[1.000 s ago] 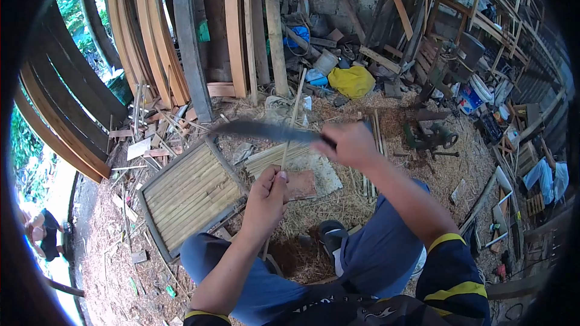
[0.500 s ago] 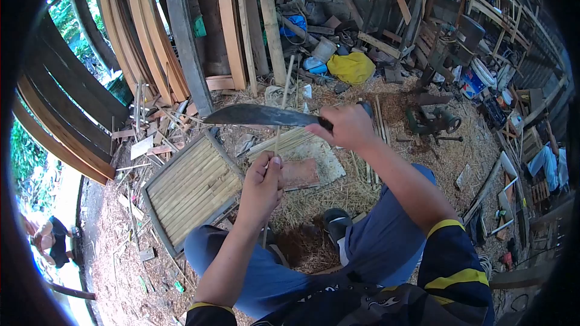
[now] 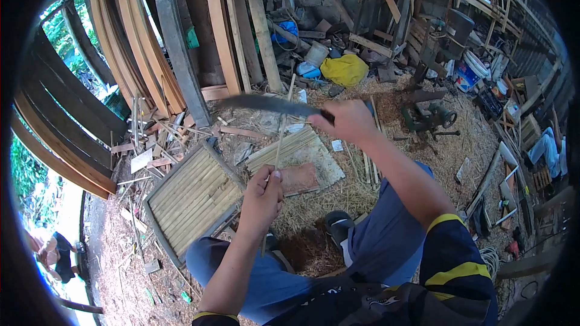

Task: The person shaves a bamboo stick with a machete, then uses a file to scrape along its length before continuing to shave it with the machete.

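My right hand (image 3: 353,122) is closed round the dark handle of a machete, whose broad blade (image 3: 272,105) points left and is slightly blurred. The blade crosses a thin bamboo stick (image 3: 282,137) near its upper part. My left hand (image 3: 264,193) grips that stick lower down, thumb on top, and the stick's lower end shows beneath the hand. Beyond my left hand lies a bundle of thin strips (image 3: 287,145) on a pale board (image 3: 326,160), along with a reddish-brown flat block (image 3: 300,179).
A framed panel of bamboo slats (image 3: 193,196) leans by my left knee. A green bench vise (image 3: 432,118) stands to the right on shavings. Tall planks (image 3: 220,30) lean at the back, near a yellow sack (image 3: 344,70). A person (image 3: 55,256) is outside at far left.
The machete blade has risen a little along the stick, its tip shifting upward and now blurred. My left hand keeps its grip, slightly lower in view. The whole view has shifted slightly.
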A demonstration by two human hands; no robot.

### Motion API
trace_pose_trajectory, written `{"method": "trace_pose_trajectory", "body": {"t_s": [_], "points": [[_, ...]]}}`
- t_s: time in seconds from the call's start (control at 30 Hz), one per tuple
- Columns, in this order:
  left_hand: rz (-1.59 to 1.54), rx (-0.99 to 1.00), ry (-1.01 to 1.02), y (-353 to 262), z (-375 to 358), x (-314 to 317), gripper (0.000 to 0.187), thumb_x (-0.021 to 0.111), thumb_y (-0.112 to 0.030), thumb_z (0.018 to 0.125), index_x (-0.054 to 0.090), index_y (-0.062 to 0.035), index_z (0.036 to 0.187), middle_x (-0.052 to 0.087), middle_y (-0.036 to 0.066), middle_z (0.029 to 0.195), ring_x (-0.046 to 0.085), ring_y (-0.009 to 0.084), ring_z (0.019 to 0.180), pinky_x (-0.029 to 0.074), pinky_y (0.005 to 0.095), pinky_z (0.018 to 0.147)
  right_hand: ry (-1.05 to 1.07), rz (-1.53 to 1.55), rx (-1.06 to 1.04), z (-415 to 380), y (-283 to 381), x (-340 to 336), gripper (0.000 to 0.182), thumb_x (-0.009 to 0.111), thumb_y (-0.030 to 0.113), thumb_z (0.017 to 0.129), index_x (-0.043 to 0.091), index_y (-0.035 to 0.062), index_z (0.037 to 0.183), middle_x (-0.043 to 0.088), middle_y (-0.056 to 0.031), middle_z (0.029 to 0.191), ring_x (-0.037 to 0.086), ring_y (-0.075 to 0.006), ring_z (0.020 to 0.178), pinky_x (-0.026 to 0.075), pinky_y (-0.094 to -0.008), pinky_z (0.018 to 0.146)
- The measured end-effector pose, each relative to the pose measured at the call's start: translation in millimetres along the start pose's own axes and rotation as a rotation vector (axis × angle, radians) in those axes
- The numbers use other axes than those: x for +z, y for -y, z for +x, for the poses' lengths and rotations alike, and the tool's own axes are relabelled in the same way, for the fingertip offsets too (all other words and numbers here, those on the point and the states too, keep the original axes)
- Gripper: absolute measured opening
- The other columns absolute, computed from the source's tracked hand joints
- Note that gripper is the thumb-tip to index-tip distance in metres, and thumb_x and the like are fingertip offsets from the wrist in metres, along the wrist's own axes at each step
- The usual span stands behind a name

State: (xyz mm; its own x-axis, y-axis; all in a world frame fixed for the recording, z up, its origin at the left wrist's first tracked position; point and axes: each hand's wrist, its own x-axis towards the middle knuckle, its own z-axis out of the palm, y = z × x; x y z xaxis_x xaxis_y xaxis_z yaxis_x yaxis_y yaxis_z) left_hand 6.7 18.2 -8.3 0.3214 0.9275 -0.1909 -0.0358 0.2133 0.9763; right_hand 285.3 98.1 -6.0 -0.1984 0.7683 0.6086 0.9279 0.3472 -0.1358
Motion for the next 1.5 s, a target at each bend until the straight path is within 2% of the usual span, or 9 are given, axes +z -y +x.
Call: {"method": "trace_pose_trajectory", "body": {"t_s": [0.13,0.3,0.43,0.57,0.8,0.93,1.07,1.2,1.5], "points": [[0.018,0.035,0.022,-1.5,-0.5,0.0,0.015,0.048,-0.019,0.110,0.054,-0.0072,0.104,0.041,-0.007,0.061,0.033,0.0018,0.046,0.025,0.0228,0.041,-0.030,0.086,-0.220,-17.5,16.2,0.6,0.064,0.059,0.068,0.092,0.063,0.0098,0.065,0.059,-0.0114,0.052,0.065,-0.0319,0.051,0.053,-0.0427,0.052],[-0.052,-0.008,0.022,-1.5,-1.4,-6.6,0.014,0.048,-0.019,0.110,0.054,-0.0067,0.107,0.041,-0.007,0.061,0.033,0.0019,0.047,0.025,0.0234,0.041,0.007,0.059,0.002,-2.3,-0.7,4.7,0.064,0.060,0.069,0.091,0.062,0.0104,0.065,0.062,-0.0119,0.057,0.065,-0.0322,0.053,0.052,-0.0425,0.052],[0.049,0.044,-0.011,-1.8,-2.9,-3.6,0.014,0.048,-0.019,0.109,0.055,-0.0060,0.108,0.042,-0.007,0.062,0.033,0.0019,0.048,0.026,0.0232,0.042,0.015,0.026,-0.157,-13.4,16.6,-8.7,0.058,0.064,0.062,0.092,0.066,0.0084,0.070,0.063,-0.0121,0.062,0.064,-0.0342,0.054,0.052,-0.0444,0.053],[0.050,0.015,-0.003,-0.8,-9.3,-5.0,0.015,0.049,-0.018,0.109,0.056,-0.0057,0.108,0.042,-0.007,0.062,0.033,0.0018,0.049,0.025,0.0231,0.043,0.023,-0.004,0.089,-0.9,-11.6,-1.4,0.063,0.057,0.068,0.093,0.068,0.0095,0.073,0.064,-0.0129,0.062,0.066,-0.0348,0.056,0.052,-0.0462,0.055],[0.114,0.079,0.003,3.8,-10.5,-9.3,0.014,0.049,-0.018,0.109,0.056,-0.0065,0.107,0.042,-0.007,0.063,0.034,0.0019,0.049,0.026,0.0236,0.043,-0.026,0.101,-0.106,-11.9,-11.2,-2.3,0.055,0.064,0.061,0.092,0.070,0.0088,0.077,0.064,-0.0130,0.065,0.065,-0.0357,0.057,0.053,-0.0442,0.055],[0.034,0.037,0.013,-2.6,-16.2,-9.0,0.014,0.048,-0.018,0.109,0.056,-0.0072,0.105,0.041,-0.008,0.062,0.034,0.0020,0.049,0.026,0.0237,0.043,0.037,0.059,0.054,-9.3,-10.9,0.2,0.056,0.066,0.063,0.090,0.068,0.0087,0.074,0.063,-0.0132,0.063,0.066,-0.0344,0.058,0.052,-0.0431,0.054],[-0.003,0.012,0.022,-2.1,-15.5,-13.7,0.015,0.048,-0.019,0.110,0.056,-0.0075,0.105,0.040,-0.008,0.062,0.033,0.0019,0.049,0.025,0.0232,0.043,0.002,0.045,-0.105,-11.3,-18.5,-0.4,0.065,0.058,0.069,0.092,0.069,0.0085,0.072,0.064,-0.0145,0.061,0.066,-0.0373,0.058,0.052,-0.0480,0.055],[0.032,0.044,0.070,6.2,-16.4,-16.0,0.016,0.047,-0.021,0.110,0.055,-0.0075,0.106,0.039,-0.008,0.062,0.032,0.0018,0.048,0.024,0.0228,0.042,0.045,-0.078,0.451,14.5,-32.9,-6.8,0.066,0.058,0.067,0.093,0.071,0.0068,0.071,0.065,-0.0153,0.063,0.068,-0.0371,0.062,0.055,-0.0463,0.060],[-0.066,0.048,0.052,2.0,-22.6,-17.7,0.017,0.044,-0.026,0.111,0.051,-0.0123,0.103,0.036,-0.006,0.062,0.026,0.0026,0.044,0.020,0.0226,0.039,0.056,0.202,0.608,-4.7,4.5,-9.1,0.071,0.054,0.069,0.096,0.069,0.0019,0.075,0.061,-0.0151,0.059,0.066,-0.0327,0.058,0.051,-0.0450,0.057]]}}
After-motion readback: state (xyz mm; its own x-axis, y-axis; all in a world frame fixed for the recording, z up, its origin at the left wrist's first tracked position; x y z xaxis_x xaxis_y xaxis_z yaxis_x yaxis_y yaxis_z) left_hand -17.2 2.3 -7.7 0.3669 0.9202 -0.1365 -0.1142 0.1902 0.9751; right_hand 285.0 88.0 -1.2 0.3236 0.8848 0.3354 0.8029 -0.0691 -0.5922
